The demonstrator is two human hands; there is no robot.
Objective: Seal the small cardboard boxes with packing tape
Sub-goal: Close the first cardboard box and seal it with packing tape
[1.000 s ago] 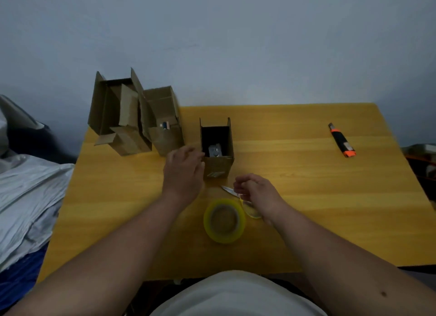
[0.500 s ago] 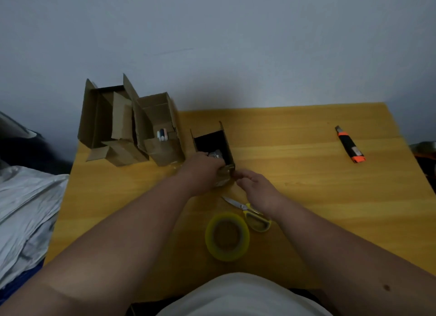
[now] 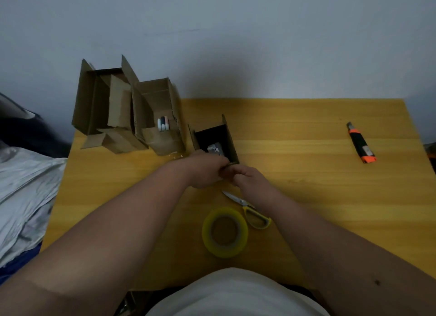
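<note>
Nearest us the tape [image 3: 224,232] lies flat on the table [image 3: 306,197], with the scissors [image 3: 250,210] just beside it on the right. Beyond them our left hand [image 3: 205,171] curls round the near edge of the open box [image 3: 230,141], and our right hand [image 3: 247,177] pinches the same edge from the right; a grey item shows inside. Farther left stand two more open boxes [image 3: 132,117], touching. A knife [image 3: 361,145] lies well apart, far right.
</note>
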